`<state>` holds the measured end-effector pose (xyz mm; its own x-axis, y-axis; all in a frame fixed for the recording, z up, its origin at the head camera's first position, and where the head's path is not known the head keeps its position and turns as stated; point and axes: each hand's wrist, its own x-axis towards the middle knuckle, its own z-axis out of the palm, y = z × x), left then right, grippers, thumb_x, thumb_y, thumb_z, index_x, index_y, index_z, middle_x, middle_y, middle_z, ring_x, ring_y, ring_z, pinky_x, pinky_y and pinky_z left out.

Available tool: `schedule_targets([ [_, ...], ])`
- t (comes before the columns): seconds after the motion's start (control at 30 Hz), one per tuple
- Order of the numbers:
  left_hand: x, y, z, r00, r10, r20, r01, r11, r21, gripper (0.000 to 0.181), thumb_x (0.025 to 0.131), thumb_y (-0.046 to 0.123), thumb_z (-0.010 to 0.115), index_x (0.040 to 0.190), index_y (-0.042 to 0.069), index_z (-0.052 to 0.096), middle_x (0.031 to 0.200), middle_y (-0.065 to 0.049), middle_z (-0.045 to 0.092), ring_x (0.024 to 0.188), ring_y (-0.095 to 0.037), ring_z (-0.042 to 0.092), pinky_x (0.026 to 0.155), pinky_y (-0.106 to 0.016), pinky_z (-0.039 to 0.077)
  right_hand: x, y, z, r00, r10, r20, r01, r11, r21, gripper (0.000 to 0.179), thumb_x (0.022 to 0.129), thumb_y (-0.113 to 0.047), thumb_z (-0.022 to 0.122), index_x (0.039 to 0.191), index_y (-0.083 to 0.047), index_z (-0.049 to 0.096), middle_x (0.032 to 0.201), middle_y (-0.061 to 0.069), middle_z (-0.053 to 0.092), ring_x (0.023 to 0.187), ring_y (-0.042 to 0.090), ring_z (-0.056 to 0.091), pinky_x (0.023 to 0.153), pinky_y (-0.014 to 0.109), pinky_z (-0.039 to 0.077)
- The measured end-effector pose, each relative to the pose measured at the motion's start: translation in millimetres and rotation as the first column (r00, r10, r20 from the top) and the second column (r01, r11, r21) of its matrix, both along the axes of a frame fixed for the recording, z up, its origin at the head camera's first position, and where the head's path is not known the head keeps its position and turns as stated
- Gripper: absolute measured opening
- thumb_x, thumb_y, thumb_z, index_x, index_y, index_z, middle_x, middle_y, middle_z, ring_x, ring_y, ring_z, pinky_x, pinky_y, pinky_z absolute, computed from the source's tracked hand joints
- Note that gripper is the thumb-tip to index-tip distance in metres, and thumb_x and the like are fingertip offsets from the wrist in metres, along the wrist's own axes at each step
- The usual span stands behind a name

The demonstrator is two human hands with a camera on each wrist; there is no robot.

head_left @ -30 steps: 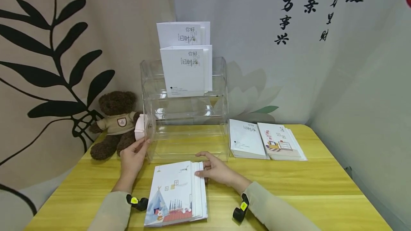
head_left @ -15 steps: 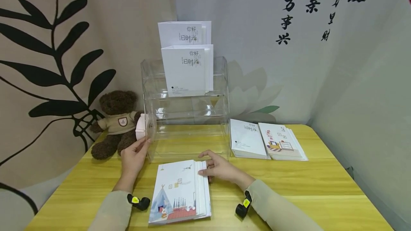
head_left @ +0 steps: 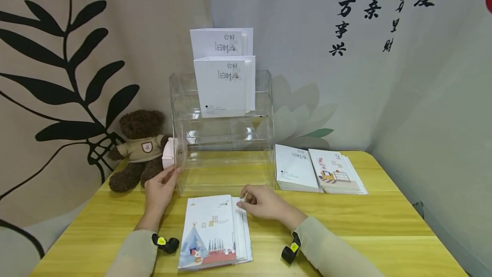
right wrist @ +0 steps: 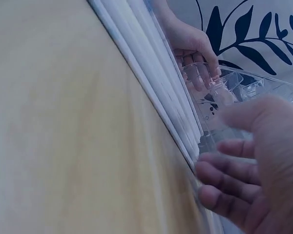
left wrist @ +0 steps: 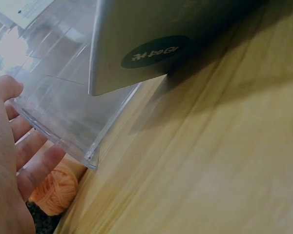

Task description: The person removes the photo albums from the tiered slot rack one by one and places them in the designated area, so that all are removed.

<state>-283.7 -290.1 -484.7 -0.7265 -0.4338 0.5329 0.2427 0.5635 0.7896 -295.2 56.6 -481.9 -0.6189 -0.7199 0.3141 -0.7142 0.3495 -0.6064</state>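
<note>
My left hand point(head_left: 160, 189) grips the front left edge of a clear acrylic tiered rack point(head_left: 223, 170), low down. In the left wrist view, its thumb is at the edge and its fingers lie along the outside of the side panel. A fanned stack of white books point(head_left: 211, 234), with a tent drawing on the top cover, lies before the rack. My right hand point(head_left: 265, 202) is at the stack's upper right corner, fingers loosely bent and holding nothing. Whether its fingertips touch the books I cannot tell. More white books point(head_left: 222, 89) stand in the rack's two upper tiers.
To the right of the rack, two groups of books point(head_left: 297, 170) lie on the wooden table point(head_left: 346, 234). A brown teddy bear point(head_left: 140, 153) sits to the left, beside a pale pink object point(head_left: 168, 153). An orange yarn ball point(left wrist: 56, 190) shows behind the rack's side panel.
The stack of books has shifted slightly to the right, then stopped. My right hand's fingers have loosened from its right edge and drawn in. The left hand stays on the rack.
</note>
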Motion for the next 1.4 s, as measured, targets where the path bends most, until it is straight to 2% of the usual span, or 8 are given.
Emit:
schedule_targets([
  [0.17, 1.4, -0.8, -2.3, 1.000, 0.002, -0.003, -0.002, 1.000, -0.003, 0.030, 0.091, 0.034, 0.077, 0.114, 0.014, 0.079, 0.100, -0.006, 0.077, 0.079, 0.014, 0.061, 0.065, -0.007, 0.047, 1.9, -1, -1.1, 0.996, 0.019, -0.082, -0.025, 0.997, -0.079, 0.012, 0.099, -0.031, 0.066, 0.103, -0.020, 0.069, 0.087, -0.015, 0.066, 0.075, 0.003, 0.061, 0.066, 0.023, 0.053],
  [0.37, 1.4, -0.4, -0.2, 1.000, -0.017, -0.010, 0.017, 1.000, 0.013, 0.030, 0.092, 0.034, 0.077, 0.114, 0.014, 0.079, 0.100, -0.006, 0.077, 0.080, 0.013, 0.063, 0.066, -0.007, 0.048, 4.0, -4, -2.9, 0.982, 0.158, -0.105, -0.173, 0.971, -0.164, 0.023, 0.096, -0.028, 0.070, 0.115, -0.015, 0.068, 0.109, -0.007, 0.069, 0.098, 0.017, 0.064, 0.083, 0.038, 0.055],
  [0.57, -0.7, 0.1, -0.3, 1.000, -0.014, -0.017, 0.014, 1.000, 0.007, 0.029, 0.091, 0.032, 0.077, 0.114, 0.013, 0.079, 0.101, -0.006, 0.077, 0.080, 0.014, 0.062, 0.067, -0.006, 0.048, 7.9, -4, -2.2, 0.973, 0.223, -0.053, -0.229, 0.954, -0.193, 0.028, 0.096, -0.028, 0.071, 0.121, -0.014, 0.068, 0.118, -0.005, 0.068, 0.110, 0.018, 0.061, 0.092, 0.046, 0.050],
  [0.73, -2.1, 0.6, 0.0, 0.999, -0.020, -0.036, 0.021, 1.000, 0.018, 0.028, 0.091, 0.031, 0.078, 0.113, 0.013, 0.080, 0.100, -0.006, 0.077, 0.080, 0.014, 0.062, 0.066, -0.006, 0.048, 9.2, -6, 1.4, 0.968, 0.250, -0.006, -0.244, 0.940, -0.238, 0.027, 0.097, -0.023, 0.070, 0.122, -0.013, 0.067, 0.120, -0.002, 0.069, 0.116, 0.015, 0.062, 0.101, 0.043, 0.048],
  [0.93, -0.7, -1.3, -1.0, 0.999, -0.030, -0.041, 0.032, 0.999, 0.033, 0.025, 0.090, 0.024, 0.079, 0.113, 0.013, 0.080, 0.101, -0.007, 0.077, 0.078, 0.012, 0.063, 0.062, -0.008, 0.049, 15.3, -11, 8.5, 0.962, 0.255, 0.102, -0.216, 0.932, -0.291, 0.024, 0.098, -0.016, 0.069, 0.121, -0.011, 0.068, 0.117, 0.004, 0.072, 0.109, 0.019, 0.067, 0.097, 0.039, 0.052],
  [1.03, 0.5, -3.5, -2.0, 0.999, -0.026, -0.034, 0.027, 0.999, 0.021, 0.026, 0.091, 0.025, 0.078, 0.113, 0.012, 0.079, 0.102, -0.008, 0.077, 0.079, 0.012, 0.063, 0.062, -0.008, 0.048, 19.0, -12, 15.6, 0.966, 0.223, 0.129, -0.179, 0.942, -0.284, 0.023, 0.098, -0.018, 0.068, 0.121, -0.014, 0.069, 0.116, 0.003, 0.072, 0.109, 0.018, 0.067, 0.097, 0.041, 0.052],
  [1.17, 3.0, -5.4, -4.5, 1.000, -0.020, -0.024, 0.020, 1.000, 0.023, 0.029, 0.091, 0.030, 0.078, 0.113, 0.011, 0.079, 0.102, -0.008, 0.077, 0.080, 0.013, 0.063, 0.065, -0.007, 0.048, 17.2, -9, 31.4, 0.969, 0.221, 0.112, -0.183, 0.943, -0.277, 0.022, 0.101, -0.018, 0.064, 0.122, -0.013, 0.069, 0.116, 0.006, 0.072, 0.105, 0.016, 0.067, 0.093, 0.041, 0.053],
  [1.4, 0.3, -4.8, -2.6, 0.998, -0.053, -0.038, 0.055, 0.998, 0.034, 0.028, 0.092, 0.028, 0.078, 0.114, 0.011, 0.079, 0.102, -0.009, 0.076, 0.081, 0.011, 0.064, 0.065, -0.008, 0.050, -3.2, 5, 88.6, 0.988, 0.155, 0.008, -0.145, 0.941, -0.307, 0.027, 0.102, -0.015, 0.063, 0.128, -0.010, 0.065, 0.120, 0.002, 0.070, 0.108, 0.019, 0.065, 0.091, 0.043, 0.053],
])
